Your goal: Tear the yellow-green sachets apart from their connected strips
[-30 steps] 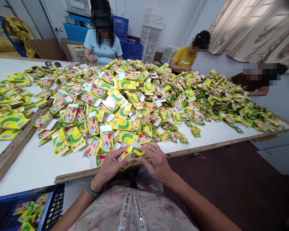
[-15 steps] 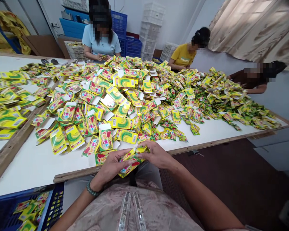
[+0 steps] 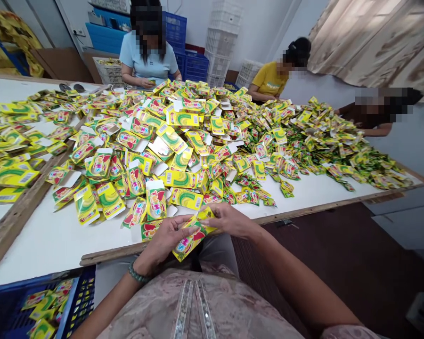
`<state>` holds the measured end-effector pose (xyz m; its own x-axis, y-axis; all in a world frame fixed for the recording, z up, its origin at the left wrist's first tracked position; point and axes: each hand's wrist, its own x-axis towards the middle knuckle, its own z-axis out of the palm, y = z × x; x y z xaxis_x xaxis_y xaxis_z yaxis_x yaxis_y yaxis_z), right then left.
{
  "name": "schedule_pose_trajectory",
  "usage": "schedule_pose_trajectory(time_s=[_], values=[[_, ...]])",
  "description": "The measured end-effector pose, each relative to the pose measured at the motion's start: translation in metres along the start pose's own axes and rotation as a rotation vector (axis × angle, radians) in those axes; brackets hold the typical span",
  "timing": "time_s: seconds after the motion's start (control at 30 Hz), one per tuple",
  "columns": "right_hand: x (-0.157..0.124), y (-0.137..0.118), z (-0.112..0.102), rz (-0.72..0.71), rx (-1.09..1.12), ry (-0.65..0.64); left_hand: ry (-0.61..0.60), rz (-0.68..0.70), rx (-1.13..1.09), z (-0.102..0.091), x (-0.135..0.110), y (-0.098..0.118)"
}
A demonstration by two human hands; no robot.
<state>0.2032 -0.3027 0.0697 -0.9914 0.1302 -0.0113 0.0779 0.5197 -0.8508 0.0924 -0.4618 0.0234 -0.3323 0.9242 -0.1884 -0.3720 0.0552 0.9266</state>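
Over the table's front edge, my left hand (image 3: 164,241) grips a small yellow and green candy box (image 3: 186,244) tilted up to the right, its printed face towards me. My right hand (image 3: 233,220) has its thumb and fingers closed on the upper right end of this box, and they partly cover that end. Just beyond my hands, a box with a raised white flap (image 3: 156,201) leans on others. A big heap of matching boxes (image 3: 180,120) covers the middle of the table. Shiny small packets (image 3: 247,197) are spread along the heap's right side.
A wooden strip (image 3: 24,209) divides the white table (image 3: 56,245), with more boxes left of it. A blue crate (image 3: 65,315) holding several boxes stands at lower left. Three people sit around the far side, one in a light blue shirt (image 3: 148,59). White crates (image 3: 221,47) are stacked behind.
The packet that stuck up between my right fingers at the box's end no longer shows there; the box's yellow end is there now. My left hand keeps hold of the box.
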Motion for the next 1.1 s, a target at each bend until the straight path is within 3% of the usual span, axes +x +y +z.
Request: schedule_pose_trajectory(time_s=[0.07, 0.13, 0.23, 0.4, 0.63, 0.8, 0.93, 1.1], values=[[-0.001, 0.002, 0.001, -0.027, 0.061, 0.06, 0.017, -0.007, -0.019, -0.001, 0.0, 0.001], [-0.001, 0.004, 0.003, -0.012, -0.021, 0.129, 0.021, -0.007, -0.017, -0.002, 0.001, 0.0], [0.0, 0.005, 0.007, -0.004, -0.1, 0.134, 0.061, 0.001, -0.032, -0.004, 0.002, -0.002], [0.002, 0.001, 0.009, 0.003, 0.014, 0.25, 0.08, 0.005, -0.077, -0.005, 0.002, -0.001], [-0.002, -0.012, 0.015, -0.013, 0.117, 0.111, 0.139, 0.019, -0.081, -0.003, 0.001, 0.002], [0.002, -0.017, 0.023, -0.042, -0.1, 0.112, 0.147, 0.049, -0.124, -0.006, -0.001, -0.001], [0.013, -0.015, 0.038, -0.076, -0.198, 0.112, 0.241, 0.003, -0.127, -0.01, -0.004, -0.003], [0.025, -0.022, 0.067, -0.256, -0.221, 0.35, 0.438, 0.029, -0.109, -0.032, -0.009, 0.013]])
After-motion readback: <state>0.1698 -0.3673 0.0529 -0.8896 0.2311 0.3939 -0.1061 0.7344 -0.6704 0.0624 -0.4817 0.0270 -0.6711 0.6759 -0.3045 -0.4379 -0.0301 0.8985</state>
